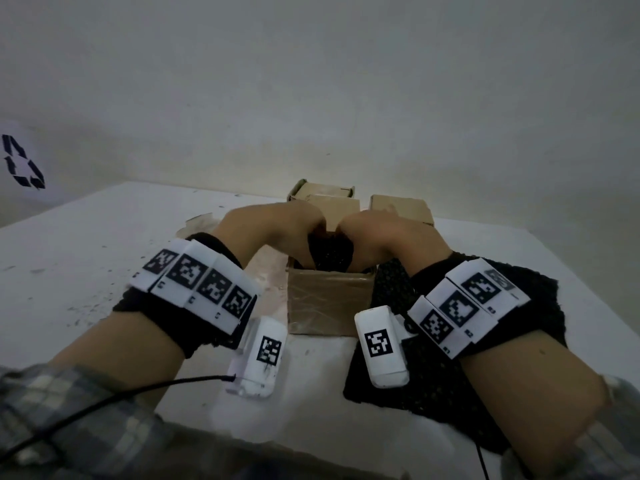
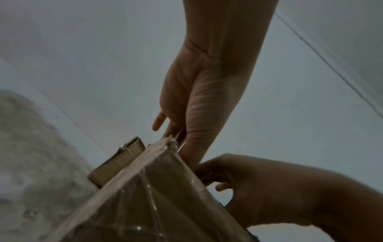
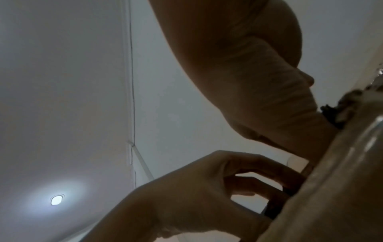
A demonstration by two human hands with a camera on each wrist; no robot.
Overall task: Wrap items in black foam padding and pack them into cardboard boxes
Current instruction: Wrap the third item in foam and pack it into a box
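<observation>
Both hands, left hand (image 1: 273, 230) and right hand (image 1: 384, 233), curl their grip round the foam-wrapped bundle (image 1: 330, 252) halfway into the near taped cardboard box (image 1: 329, 303) on the counter (image 1: 104, 244); pressing evenly should seat it squarely.

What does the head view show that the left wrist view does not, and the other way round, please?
Only the head view shows the loose black foam sheet on the table, the foam bundle both hands push into the box, and two boxes behind. Only the left wrist view shows the left palm's underside. Both show the taped cardboard box, the left hand and the right hand.
</observation>
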